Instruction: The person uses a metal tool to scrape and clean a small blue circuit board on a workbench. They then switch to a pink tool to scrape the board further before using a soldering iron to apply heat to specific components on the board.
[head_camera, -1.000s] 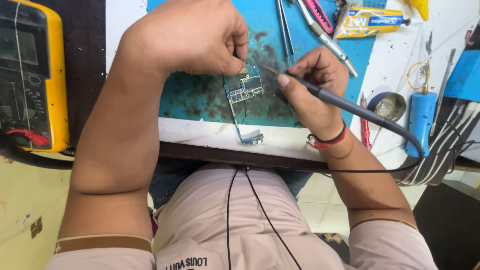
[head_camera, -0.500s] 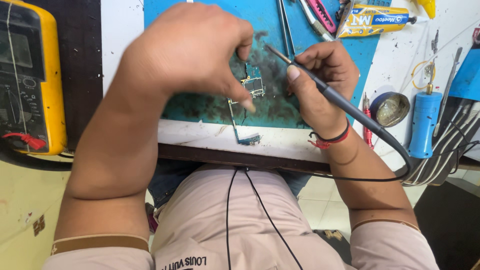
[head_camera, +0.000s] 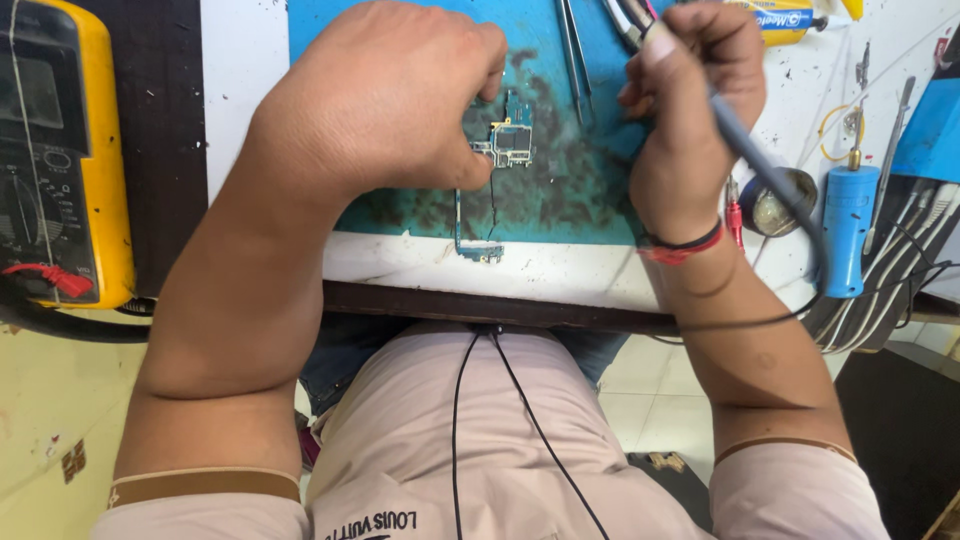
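Left hand (head_camera: 385, 100): back up, fingers curled under into a loose fist, fingertips (head_camera: 478, 168) pressed down at the thumb side. Left forearm bare, angled from lower left up toward the knuckles, elbow bent outward. Right hand (head_camera: 690, 110): rolled onto its outer edge, fingers closed in a pen-style grip, thumb on top. Right wrist bent, banded in red and black; forearm running down and rightward from it.
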